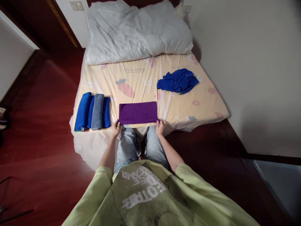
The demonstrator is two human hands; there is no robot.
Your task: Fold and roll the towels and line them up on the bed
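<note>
A purple towel (138, 113), folded into a flat rectangle, lies on the bed close to its front edge. At its near left corner my left hand (116, 128) pinches the cloth between thumb and fingers. My right hand (160, 127) grips the near right corner in the same way. Left of the towel, blue rolled or folded towels (82, 112) lie side by side, with a grey-blue one (97, 111) among them. A crumpled blue cloth (180, 81) rests farther back on the right.
The bed (141, 75) has a yellow patterned sheet under a clear plastic cover that hangs down at the front left. A grey-white quilt or pillow (138, 31) fills the head end. A wall (246, 69) stands to the right, and dark red floor (44, 131) runs along the left.
</note>
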